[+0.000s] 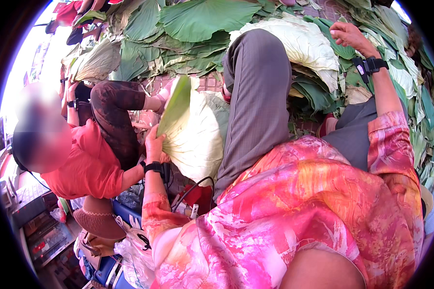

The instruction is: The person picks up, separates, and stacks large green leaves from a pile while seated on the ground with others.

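My left hand [155, 144] grips the edge of a large lotus leaf [197, 137] beside my left knee. The leaf's pale underside faces up, and one green edge is folded upright. My right hand [348, 37] is raised out to the right, its fingers loosely bent and apart, with nothing visible in them. Below and beside it lies a pile of pale, upturned lotus leaves [301, 41].
Green lotus leaves [202, 19] cover much of the brick paving [210, 83] ahead. At left, a seated person in a red shirt [94, 161] holds another leaf [97, 62]. Bags [135, 255] and a brown hat [97, 217] lie at lower left.
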`<state>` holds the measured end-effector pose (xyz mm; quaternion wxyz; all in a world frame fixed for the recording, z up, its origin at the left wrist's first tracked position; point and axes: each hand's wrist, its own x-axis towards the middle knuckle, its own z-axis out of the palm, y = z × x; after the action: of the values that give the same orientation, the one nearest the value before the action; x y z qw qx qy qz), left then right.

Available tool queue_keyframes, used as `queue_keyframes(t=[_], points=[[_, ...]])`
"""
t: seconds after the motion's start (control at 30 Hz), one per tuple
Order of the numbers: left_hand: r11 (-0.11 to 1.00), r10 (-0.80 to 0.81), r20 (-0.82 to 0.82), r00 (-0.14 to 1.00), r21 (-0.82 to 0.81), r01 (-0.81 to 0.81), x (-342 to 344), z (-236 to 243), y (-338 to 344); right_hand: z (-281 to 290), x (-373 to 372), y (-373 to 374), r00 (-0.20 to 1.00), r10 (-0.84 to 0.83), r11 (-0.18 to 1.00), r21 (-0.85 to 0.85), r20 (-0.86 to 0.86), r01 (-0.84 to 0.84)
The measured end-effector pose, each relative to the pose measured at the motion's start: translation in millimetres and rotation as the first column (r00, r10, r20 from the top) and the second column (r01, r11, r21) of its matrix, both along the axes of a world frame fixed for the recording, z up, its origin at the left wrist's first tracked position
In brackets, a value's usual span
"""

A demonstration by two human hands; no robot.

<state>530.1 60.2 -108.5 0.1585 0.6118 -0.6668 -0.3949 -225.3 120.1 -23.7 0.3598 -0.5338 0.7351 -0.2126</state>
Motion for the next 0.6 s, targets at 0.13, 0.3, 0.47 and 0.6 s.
queue_keyframes(t=[0.13,0.3,0.47,0.6], points=[[0.963,0.069,0.047,0.997,0.257,-0.078,38,-84,23,-1,-5,6,1.0,0.005,1.0,0.026,0.003,-0.005],[0.994,0.083,0.105,0.991,0.064,-0.09,37,-105,36,-4,-7,10,1.0,-0.017,1.0,0.016,-0.021,0.017],[0.916,0.339,-0.117,0.933,0.267,-0.299,20,-83,29,0,-6,13,1.0,-0.02,1.0,0.007,-0.007,0.02],[0.984,0.177,0.364,0.914,-0.039,-0.175,66,-99,36,-5,5,9,1.0,0.003,1.0,0.025,0.014,-0.003]])
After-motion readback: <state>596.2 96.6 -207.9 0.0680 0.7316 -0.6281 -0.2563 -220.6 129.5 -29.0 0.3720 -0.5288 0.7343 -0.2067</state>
